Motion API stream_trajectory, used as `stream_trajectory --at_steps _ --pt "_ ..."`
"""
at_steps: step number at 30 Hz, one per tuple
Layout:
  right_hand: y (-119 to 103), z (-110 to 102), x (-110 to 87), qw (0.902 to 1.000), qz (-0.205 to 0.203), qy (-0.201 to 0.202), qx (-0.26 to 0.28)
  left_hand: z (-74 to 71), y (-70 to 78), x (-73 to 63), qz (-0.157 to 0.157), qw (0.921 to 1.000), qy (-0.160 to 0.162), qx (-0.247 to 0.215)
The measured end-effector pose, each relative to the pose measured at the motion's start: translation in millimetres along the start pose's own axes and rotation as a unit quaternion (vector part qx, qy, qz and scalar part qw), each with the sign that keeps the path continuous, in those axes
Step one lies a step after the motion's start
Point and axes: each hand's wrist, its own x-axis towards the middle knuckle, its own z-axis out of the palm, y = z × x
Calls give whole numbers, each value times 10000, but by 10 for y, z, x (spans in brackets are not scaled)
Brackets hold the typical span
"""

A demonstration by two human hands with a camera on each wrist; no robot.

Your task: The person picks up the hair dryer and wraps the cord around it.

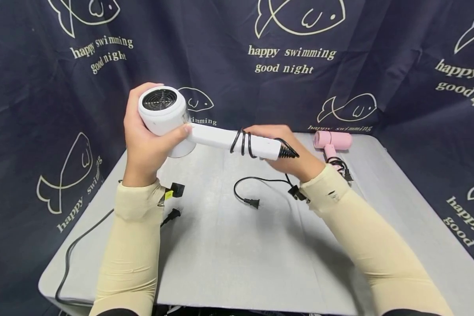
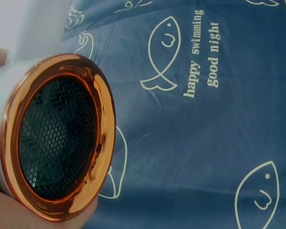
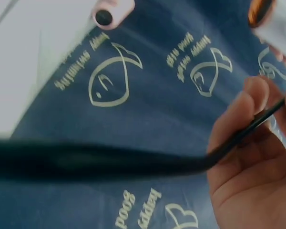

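A white hair dryer (image 1: 217, 137) is held up over the table, its round vented end facing upward. My left hand (image 1: 144, 140) grips its barrel, with the thumb near the start of the handle. In the left wrist view a copper-coloured rim (image 2: 107, 138) surrounds a dark mesh grille. A black power cord (image 1: 243, 144) winds several times around the handle. My right hand (image 1: 298, 164), partly hidden behind the handle, holds a stretch of cord (image 3: 248, 128) in its curled fingers. The cord's loose end hangs below, with its plug (image 1: 253, 202) over the table.
A pink hair dryer (image 1: 332, 140) with its cord bundled lies at the table's back right. Another black plug (image 1: 173, 215) is beside my left forearm. A black cable (image 1: 68, 259) runs along the left edge of the grey table (image 1: 237, 259). Dark blue printed curtains (image 1: 221, 44) enclose the table.
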Motion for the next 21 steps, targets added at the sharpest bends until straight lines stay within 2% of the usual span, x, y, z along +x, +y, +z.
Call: stream_trajectory --at_steps 3,5,9,14,16,21 --pt "-70 151 -112 9975 431 -454 -343 -12 -24 6 144 9999 81 -31" --pt "-118 246 -185 9951 512 -715 -457 -22 -40 13 273 9995 120 -48" --pt "-227 427 -359 9918 152 -1029 -740 -30 -46 32 400 9988 267 -44" --pt "-411 604 -583 9793 -299 -1583 -1226 -1 -30 47 179 9972 717 -95" --pt "-505 624 -639 9749 -402 -1769 -1287 7 -36 45 123 9962 860 -32" --pt "-752 530 -692 9710 -389 -1950 -1327 5 -91 33 307 9947 879 446"
